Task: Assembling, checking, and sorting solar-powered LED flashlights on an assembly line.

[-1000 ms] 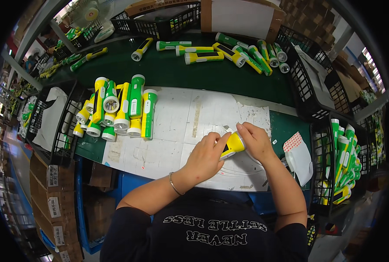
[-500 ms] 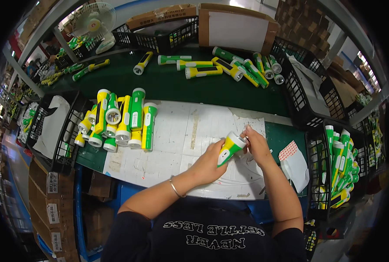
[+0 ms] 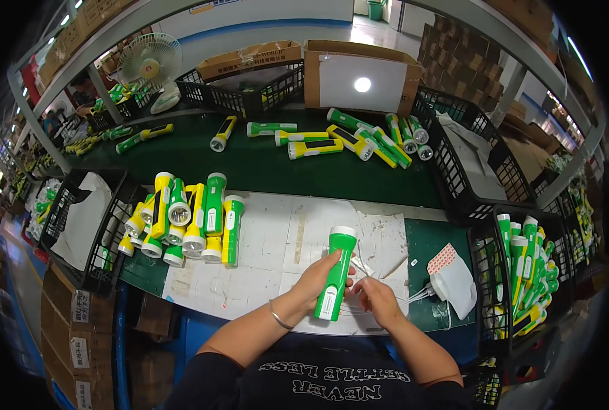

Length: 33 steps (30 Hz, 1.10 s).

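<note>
A light spot (image 3: 362, 85) now appears on the white panel (image 3: 335, 92) beyond the flashlight (image 3: 334, 281)! Left hand (image 3: 312, 281) grips it; right hand's (image 3: 377, 299) hold unclear; tabletop (image 3: 424, 237) beneath.

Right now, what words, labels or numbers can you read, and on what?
I'll give places, not wording.
Dark shirt: two lines of white-outlined letters, legible.
Back cardboard box: dark print.
Lower-left cartons: white labels.
Green flashlight in left hand: marks too small to read.

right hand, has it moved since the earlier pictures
Yes. Against the white sheet on the table, the right hand has moved closer to the sheet's near edge and slightly left.
</note>
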### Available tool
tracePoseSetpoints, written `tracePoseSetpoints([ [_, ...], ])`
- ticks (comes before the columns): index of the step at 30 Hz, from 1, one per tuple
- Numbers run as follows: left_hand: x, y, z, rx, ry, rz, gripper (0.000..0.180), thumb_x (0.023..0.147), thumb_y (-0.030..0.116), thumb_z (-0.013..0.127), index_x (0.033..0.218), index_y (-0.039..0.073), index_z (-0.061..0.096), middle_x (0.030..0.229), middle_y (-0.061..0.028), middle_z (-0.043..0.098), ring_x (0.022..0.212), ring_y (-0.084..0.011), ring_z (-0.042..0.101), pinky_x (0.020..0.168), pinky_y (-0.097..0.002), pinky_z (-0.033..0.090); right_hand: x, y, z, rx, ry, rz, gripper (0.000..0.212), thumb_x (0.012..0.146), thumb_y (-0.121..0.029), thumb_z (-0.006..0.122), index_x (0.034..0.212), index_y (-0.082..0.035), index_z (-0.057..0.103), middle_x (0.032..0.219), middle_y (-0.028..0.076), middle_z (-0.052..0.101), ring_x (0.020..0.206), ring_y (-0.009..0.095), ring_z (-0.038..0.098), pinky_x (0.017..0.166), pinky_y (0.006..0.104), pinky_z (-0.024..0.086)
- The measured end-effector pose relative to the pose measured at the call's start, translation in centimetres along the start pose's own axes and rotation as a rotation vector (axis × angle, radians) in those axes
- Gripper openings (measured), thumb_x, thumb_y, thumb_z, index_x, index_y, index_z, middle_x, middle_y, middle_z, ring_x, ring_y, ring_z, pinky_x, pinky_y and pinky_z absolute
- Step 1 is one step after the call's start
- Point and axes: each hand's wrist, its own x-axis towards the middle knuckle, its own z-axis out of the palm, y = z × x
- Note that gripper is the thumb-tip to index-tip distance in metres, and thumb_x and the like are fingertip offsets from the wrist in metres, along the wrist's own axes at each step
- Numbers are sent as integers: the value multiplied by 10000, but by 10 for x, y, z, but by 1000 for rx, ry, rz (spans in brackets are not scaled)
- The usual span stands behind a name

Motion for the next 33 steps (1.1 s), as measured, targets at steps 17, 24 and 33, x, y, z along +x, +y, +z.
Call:
tracePoseSetpoints([
  [17, -1, -8, 10, -25, -45, 33, 376, 935, 342, 440, 1191, 67, 453, 893, -65, 522, 693, -155, 537, 567, -317, 507, -17, 4, 44, 210, -166, 255, 339, 881, -334, 584, 724, -33, 586, 561, -27, 469, 511, 53, 408, 466, 220, 300],
  [24, 2, -10, 11, 7, -116, -50, 407, 932, 343, 443, 1189, 27, 457, 974, -96, 552, 792, -189, 566, 679, -354, 524, -21, 12, 39, 206, -121, 269, 323, 878, -341, 585, 775, -36, 599, 560, 1, 498, 517, 77, 449, 480, 232, 348],
  [33, -8, 12, -2, -89, -330, 132, 619, 923, 494, 300, 1388, 88, 274, 1298, -150, 416, 1157, -296, 445, 926, -529, 400, -61, -38, -172, -763, 938, -109, 399, 774, -421, 651, 790, -22, 649, 678, 146, 640, 591, 251, 615, 541, 357, 460],
])
